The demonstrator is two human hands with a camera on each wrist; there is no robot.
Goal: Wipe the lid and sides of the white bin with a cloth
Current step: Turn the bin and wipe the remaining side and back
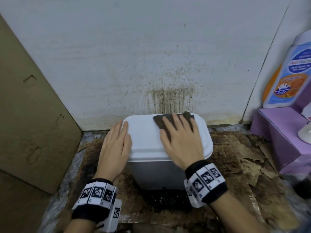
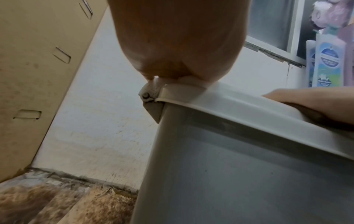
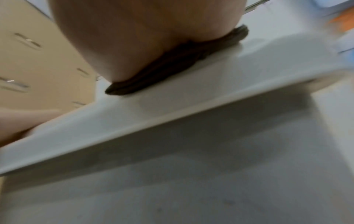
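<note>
The white bin stands against the wall with its lid closed. A dark brown cloth lies on the right half of the lid. My right hand presses flat on the cloth with straight, spread fingers. My left hand rests flat on the lid's left edge, fingers straight. In the left wrist view the palm sits on the lid's hinge corner above the bin's side. The right wrist view, blurred, shows the palm on the cloth over the lid.
A large cardboard sheet leans at the left. A purple box with a soap bottle on it stands at the right. The wall behind the bin is stained. The floor around the bin is covered with dirt and torn cardboard.
</note>
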